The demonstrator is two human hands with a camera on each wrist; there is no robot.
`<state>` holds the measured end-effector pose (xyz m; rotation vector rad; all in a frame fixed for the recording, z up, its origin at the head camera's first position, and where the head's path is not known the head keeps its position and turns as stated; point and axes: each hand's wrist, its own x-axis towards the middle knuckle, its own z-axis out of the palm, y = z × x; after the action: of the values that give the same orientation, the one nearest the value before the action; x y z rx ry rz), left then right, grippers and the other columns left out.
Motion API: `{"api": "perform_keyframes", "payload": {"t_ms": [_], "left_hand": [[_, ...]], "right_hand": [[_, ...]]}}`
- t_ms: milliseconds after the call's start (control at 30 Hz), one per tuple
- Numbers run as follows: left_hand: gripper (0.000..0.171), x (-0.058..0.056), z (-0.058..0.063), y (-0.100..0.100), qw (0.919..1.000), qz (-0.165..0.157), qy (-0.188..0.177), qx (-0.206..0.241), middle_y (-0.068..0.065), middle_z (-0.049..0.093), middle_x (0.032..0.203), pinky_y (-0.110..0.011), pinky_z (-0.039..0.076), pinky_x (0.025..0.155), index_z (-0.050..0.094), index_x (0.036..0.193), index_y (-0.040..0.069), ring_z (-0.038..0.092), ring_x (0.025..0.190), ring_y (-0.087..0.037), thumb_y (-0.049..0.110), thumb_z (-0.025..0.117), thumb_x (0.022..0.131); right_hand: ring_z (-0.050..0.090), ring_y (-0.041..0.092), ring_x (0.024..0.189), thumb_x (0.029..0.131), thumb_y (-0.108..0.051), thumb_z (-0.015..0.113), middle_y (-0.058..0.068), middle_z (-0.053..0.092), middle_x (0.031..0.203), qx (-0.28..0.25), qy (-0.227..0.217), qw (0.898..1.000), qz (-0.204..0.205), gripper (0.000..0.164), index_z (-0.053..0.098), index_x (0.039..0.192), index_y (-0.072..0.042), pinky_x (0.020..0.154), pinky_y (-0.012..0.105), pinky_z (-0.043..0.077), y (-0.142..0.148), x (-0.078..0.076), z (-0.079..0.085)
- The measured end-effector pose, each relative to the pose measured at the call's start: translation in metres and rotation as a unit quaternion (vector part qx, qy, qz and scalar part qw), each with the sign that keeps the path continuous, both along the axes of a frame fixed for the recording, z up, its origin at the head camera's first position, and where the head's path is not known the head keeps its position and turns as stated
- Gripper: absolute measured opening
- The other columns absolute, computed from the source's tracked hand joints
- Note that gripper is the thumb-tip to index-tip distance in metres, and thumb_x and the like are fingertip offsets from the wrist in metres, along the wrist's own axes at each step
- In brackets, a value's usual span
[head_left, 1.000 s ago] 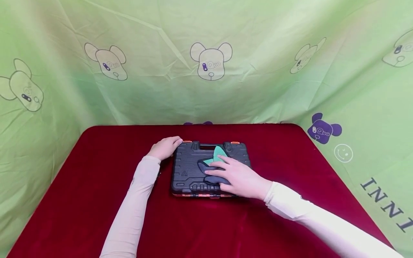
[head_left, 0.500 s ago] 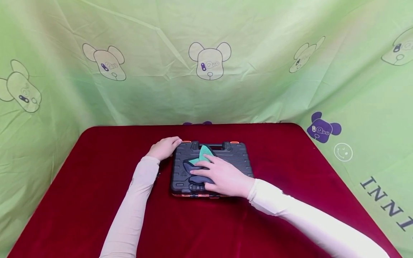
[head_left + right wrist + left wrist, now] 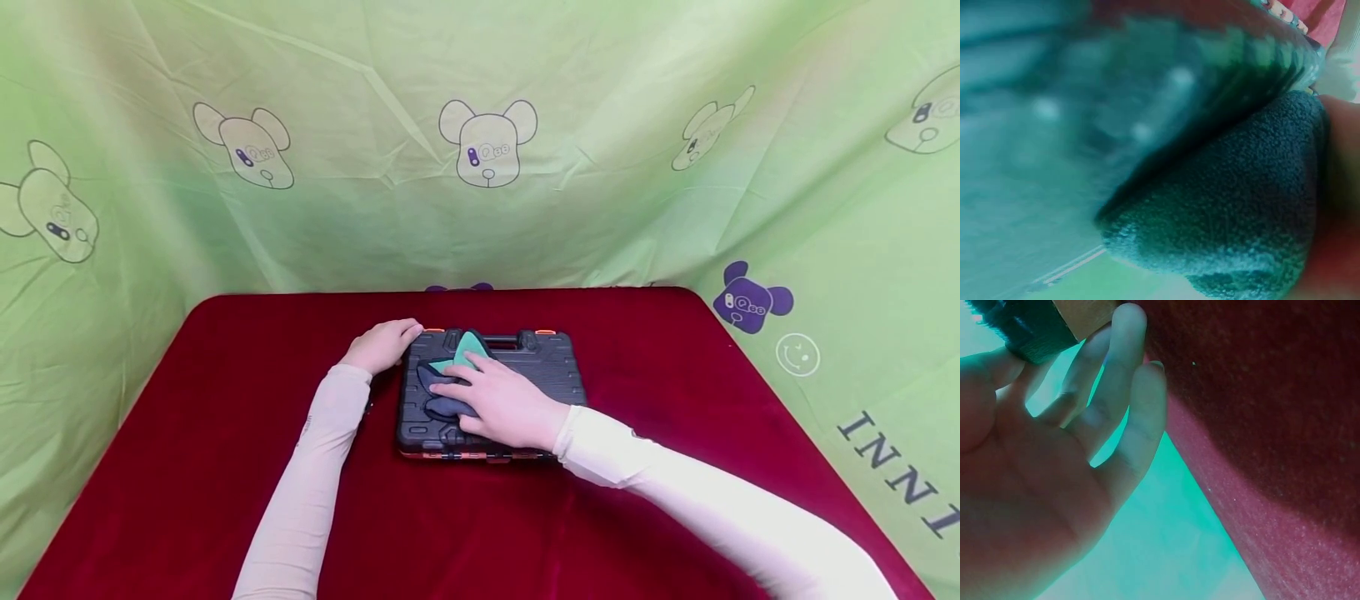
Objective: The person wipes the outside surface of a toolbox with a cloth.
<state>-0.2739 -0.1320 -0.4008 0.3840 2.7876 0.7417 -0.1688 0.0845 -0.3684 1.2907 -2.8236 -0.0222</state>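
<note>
A black plastic tool case (image 3: 536,379) with orange latches lies flat on the table. My left hand (image 3: 381,346) grips its far left corner, thumb and fingers on either side of the corner (image 3: 1041,331) in the left wrist view. Over the lid's left half, my right hand (image 3: 506,400) holds a folded dark grey cloth (image 3: 447,408) with a green side against the surface. The fingers are spread over the cloth, and part of it is hidden beneath the palm. From the right wrist, the fuzzy cloth (image 3: 1229,187) shows up close beside the case's ribbed lid.
A dark red cloth (image 3: 480,533) covers the table around the case. Green fabric walls (image 3: 360,225) with printed bear heads enclose the back and sides. The case's carry handle (image 3: 506,340) faces the back wall.
My right hand has slid leftward across the lid with the cloth, lately also a little toward the far edge. The left hand and the case stay in place.
</note>
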Motion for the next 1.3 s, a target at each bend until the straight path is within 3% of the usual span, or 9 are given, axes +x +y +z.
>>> {"api": "perform_keyframes", "payload": {"t_ms": [367, 833, 1300], "left_hand": [[0.042, -0.001, 0.001, -0.001, 1.0000, -0.002, -0.003, -0.003, -0.011, 0.062, 0.132, -0.051, 0.051, 0.085, 0.055, 0.134, 0.019, 0.068, 0.077, -0.020, 0.041, 0.035, 0.104], [0.036, -0.003, 0.003, -0.001, 0.9998, -0.005, 0.012, -0.013, -0.009, 0.066, 0.121, -0.047, 0.050, 0.079, 0.057, 0.129, 0.021, 0.067, 0.070, -0.016, 0.035, 0.035, 0.104], [0.039, 0.000, 0.001, -0.002, 0.9999, -0.002, -0.004, -0.009, -0.010, 0.066, 0.121, -0.047, 0.050, 0.081, 0.056, 0.131, 0.021, 0.067, 0.075, -0.018, 0.039, 0.035, 0.104]], "right_hand": [[0.039, 0.039, 0.135, 0.092, -0.032, 0.053, 0.008, 0.049, 0.147, 0.024, 0.002, 0.999, -0.042, 0.051, 0.050, 0.143, -0.024, 0.112, 0.050, 0.040, -0.012, -0.017, 0.003], [0.043, 0.031, 0.128, 0.093, -0.034, 0.053, 0.007, 0.047, 0.149, 0.031, 0.003, 0.997, -0.070, 0.053, 0.048, 0.145, -0.025, 0.108, 0.045, 0.045, -0.020, -0.042, 0.003], [0.040, 0.033, 0.131, 0.093, -0.031, 0.054, 0.008, 0.047, 0.149, 0.013, -0.017, 0.998, -0.066, 0.052, 0.048, 0.144, -0.023, 0.108, 0.048, 0.044, -0.016, -0.035, 0.003]]}}
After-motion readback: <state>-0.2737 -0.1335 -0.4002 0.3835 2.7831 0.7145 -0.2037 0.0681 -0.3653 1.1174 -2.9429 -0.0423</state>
